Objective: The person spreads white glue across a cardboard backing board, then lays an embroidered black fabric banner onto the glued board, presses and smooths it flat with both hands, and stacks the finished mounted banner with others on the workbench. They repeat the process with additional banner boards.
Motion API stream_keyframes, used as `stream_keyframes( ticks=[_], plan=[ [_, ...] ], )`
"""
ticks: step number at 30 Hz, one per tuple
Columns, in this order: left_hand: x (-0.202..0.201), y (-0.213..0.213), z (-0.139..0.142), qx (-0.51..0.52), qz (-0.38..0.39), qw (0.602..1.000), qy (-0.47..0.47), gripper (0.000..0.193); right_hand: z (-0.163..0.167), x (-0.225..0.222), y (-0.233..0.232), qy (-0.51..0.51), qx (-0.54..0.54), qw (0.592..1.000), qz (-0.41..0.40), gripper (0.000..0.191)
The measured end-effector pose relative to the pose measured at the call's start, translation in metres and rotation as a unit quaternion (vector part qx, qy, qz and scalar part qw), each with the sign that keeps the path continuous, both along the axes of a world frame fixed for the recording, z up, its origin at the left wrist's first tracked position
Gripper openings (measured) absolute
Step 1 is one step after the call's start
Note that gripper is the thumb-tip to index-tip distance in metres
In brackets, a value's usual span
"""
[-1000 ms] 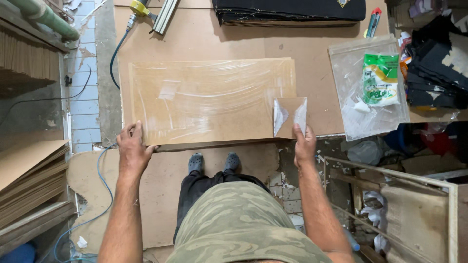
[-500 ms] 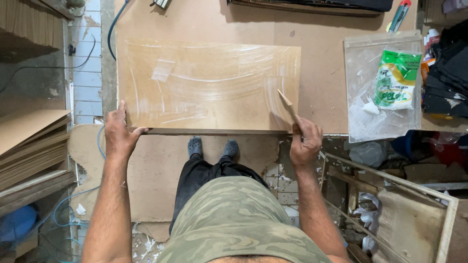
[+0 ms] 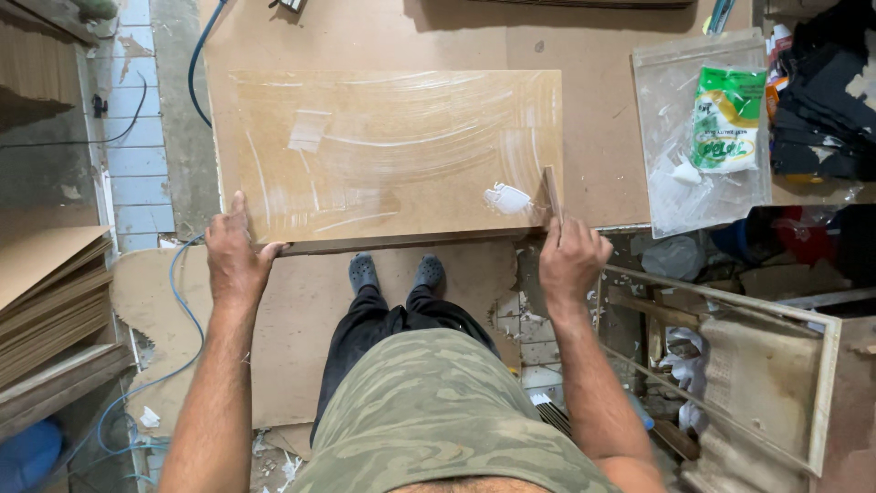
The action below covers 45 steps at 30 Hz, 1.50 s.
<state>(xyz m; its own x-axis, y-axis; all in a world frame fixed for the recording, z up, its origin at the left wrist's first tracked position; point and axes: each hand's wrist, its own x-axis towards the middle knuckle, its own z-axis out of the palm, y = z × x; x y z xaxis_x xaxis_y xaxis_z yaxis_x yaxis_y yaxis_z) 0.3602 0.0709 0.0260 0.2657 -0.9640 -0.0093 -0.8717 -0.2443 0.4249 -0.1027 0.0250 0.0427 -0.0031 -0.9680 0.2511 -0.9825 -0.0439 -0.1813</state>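
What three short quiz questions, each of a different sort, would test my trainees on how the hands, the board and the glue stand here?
1. True or false: the left hand rests on the board at its near left corner.
2. Which hand holds the thin scraper?
3. The white glue blob lies: A) beside the scraper, B) at the board's far left corner.

Key: 1 true; 2 the right hand; 3 A.
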Motion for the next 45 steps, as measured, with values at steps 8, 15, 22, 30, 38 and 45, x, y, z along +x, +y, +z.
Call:
stream_keyframes(
  ticks=[8, 15, 22, 30, 38, 45],
  plan=[
    [0.017, 0.004, -0.002, -0.012, -0.012, 1.0, 0.017, 0.108, 0.008, 0.109, 0.043, -0.138, -0.065, 0.938, 0.311, 0.02],
    [0.027, 0.007, -0.001, -0.018, -0.017, 0.999, 0.032, 0.113, -0.007, 0.116, -0.032, 0.015, -0.067, 0.996, 0.056, 0.016],
    [0.035, 0.007, -0.004, -0.033, -0.033, 0.998, 0.033, 0.114, -0.001, 0.205, 0.036, -0.078, -0.013, 0.946, 0.313, 0.016],
    [0.035, 0.01, 0.001, -0.044, -0.027, 0.997, 0.049, 0.111, 0.013, 0.205, 0.043, -0.078, -0.062, 0.914, 0.392, 0.019],
    [0.018, 0.007, 0.006, -0.023, -0.034, 0.999, 0.008, 0.106, 0.019, 0.123, 0.042, -0.331, -0.041, 0.942, -0.024, 0.008],
    [-0.007, 0.003, 0.006, 0.006, -0.016, 0.999, -0.042, 0.106, -0.032, -0.061, 0.006, -0.659, -0.118, 0.673, -0.314, 0.025]
  ],
)
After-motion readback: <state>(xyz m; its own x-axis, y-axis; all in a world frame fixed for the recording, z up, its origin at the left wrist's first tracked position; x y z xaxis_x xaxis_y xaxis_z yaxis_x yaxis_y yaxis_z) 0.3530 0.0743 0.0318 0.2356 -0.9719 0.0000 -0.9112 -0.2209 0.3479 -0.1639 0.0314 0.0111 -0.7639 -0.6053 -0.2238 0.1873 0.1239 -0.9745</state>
